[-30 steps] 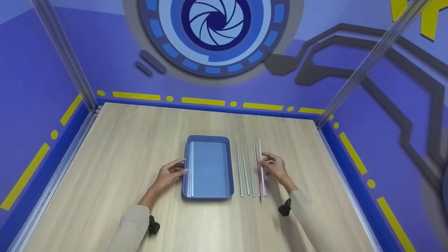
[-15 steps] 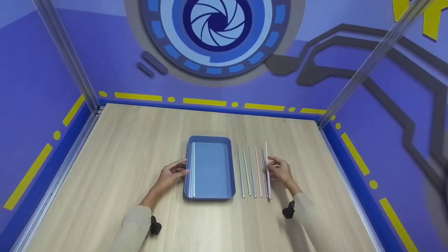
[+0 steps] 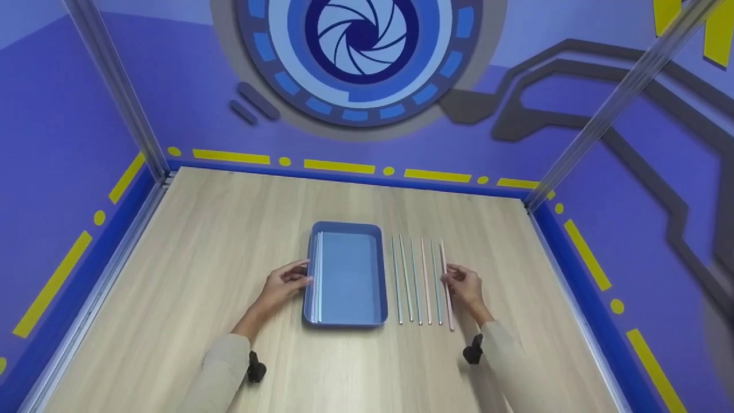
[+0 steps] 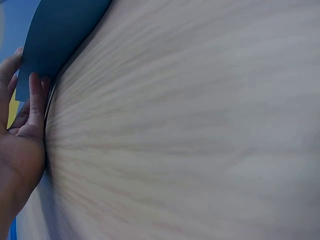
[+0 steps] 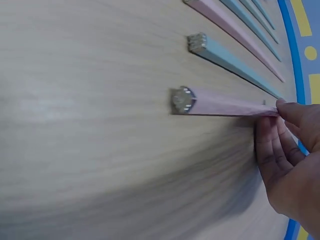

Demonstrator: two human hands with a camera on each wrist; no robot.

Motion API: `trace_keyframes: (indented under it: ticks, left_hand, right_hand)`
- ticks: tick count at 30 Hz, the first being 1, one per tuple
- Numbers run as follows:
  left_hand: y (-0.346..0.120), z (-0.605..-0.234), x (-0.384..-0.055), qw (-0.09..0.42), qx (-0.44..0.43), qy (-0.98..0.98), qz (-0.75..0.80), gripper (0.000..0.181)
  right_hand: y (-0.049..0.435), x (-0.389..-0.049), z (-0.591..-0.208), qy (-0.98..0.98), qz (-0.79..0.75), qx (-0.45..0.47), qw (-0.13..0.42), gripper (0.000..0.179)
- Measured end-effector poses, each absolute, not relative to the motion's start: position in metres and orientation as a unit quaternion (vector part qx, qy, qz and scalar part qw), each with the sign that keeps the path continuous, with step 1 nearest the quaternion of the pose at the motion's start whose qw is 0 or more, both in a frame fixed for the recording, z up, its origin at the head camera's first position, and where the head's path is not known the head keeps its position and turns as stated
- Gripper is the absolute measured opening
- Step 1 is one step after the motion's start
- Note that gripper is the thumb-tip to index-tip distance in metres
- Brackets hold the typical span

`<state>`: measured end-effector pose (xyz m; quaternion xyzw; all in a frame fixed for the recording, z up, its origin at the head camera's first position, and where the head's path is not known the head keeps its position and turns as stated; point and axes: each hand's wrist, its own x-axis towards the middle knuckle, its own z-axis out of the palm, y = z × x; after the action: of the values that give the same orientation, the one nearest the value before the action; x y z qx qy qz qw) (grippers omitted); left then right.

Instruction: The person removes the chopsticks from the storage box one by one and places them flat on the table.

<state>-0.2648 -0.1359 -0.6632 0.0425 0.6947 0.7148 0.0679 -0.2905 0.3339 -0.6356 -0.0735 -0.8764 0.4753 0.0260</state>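
Observation:
A shallow blue tray [image 3: 351, 325] lies in the middle of the wooden table, with a few pale chopsticks [image 3: 319, 278] along its left inner side. My left hand [image 3: 285, 282] holds the tray's left wall at the rim, thumb and fingertips right at the edge. To the right of the tray, several slim chopsticks in blue, pink and pale tones lie in a row, side by side and apart. My right hand [image 3: 467, 287] pinches the outermost pink chopstick [image 5: 225, 104] between thumb and fingers, close over the table beside a blue chopstick [image 5: 235, 62]. Its near end has a glittery silvery tip.
Blue printed walls [image 3: 269, 115] with yellow dashes close in the table [image 3: 229, 218] at the back and both sides. Metal posts [image 3: 117, 86] rise at the back corners. Small black devices [image 3: 256, 367] sit at both wrists.
My right hand has carried the pink chopstick rightward and lowered it to the right end of the row. The left hand stays at the tray. The head view has shifted slightly.

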Motion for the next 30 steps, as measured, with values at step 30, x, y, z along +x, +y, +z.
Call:
trace_keyframes:
  ticks: [30]
  left_hand:
    - [-0.134, -0.664, -0.264, 0.058, 0.039, 0.704, 0.707, 0.053]
  right_hand:
    - [0.314, -0.296, -0.614, -0.857, 0.507, -0.056, 0.072, 0.03]
